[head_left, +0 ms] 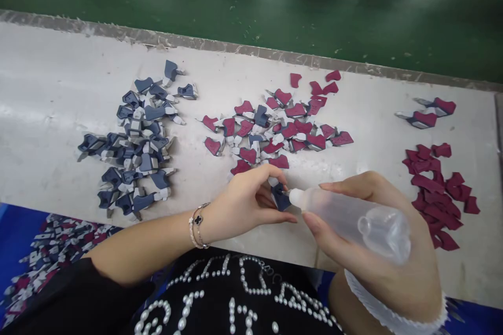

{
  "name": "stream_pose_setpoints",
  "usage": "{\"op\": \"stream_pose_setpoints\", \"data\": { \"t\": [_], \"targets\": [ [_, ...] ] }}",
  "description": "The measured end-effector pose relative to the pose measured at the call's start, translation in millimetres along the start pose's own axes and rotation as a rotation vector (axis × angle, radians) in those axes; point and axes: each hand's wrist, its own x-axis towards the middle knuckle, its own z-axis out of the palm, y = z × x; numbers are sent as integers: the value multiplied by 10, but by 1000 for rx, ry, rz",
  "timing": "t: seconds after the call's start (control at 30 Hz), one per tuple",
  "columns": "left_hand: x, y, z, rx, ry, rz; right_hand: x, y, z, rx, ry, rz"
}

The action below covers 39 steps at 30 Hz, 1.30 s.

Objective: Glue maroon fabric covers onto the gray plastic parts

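My left hand (251, 196) pinches a small navy and grey plastic part (280, 198) between thumb and fingers, just above the near side of the table. In my right hand (369, 214) lies a translucent plastic squeeze bottle (346, 214), tilted sideways with its white nozzle (297, 199) pointing left. The nozzle tip meets or nearly meets the navy part; I cannot tell which. Beyond my left hand spreads a pile of grey parts with maroon pieces on them (294, 131). Whatever liquid the bottle holds is hard to see.
Navy and grey parts (147, 162) are heaped on the left of the white table (47, 115). Loose maroon pieces (436, 188) lie at the right, below two maroon-topped parts (426, 118). A blue container (11, 241) with many parts sits lower left. Green surface (236, 5) lies beyond the edge.
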Motion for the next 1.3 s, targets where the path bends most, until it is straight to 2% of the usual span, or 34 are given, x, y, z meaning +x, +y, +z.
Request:
{"op": "stream_pose_setpoints", "data": {
  "t": [0.4, 0.7, 0.9, 1.1, 1.3],
  "targets": [
    [46, -10, -7, -1, 8, 8, 15, -16, 6, -19, -15, 16],
    [39, -22, -13, -14, 6, 19, -29, -29, 9, -50, 45, -2],
    [47, -23, -14, -46, -3, 19, -22, -64, 11, -21, -46, -57],
    [44, -16, -20, -3, 9, 21, -34, -62, 20, -57, 19, -26],
    [37, -11, -27, -2, -5, 30, -24, -74, 28, -44, -22, -58]
  ]
}}
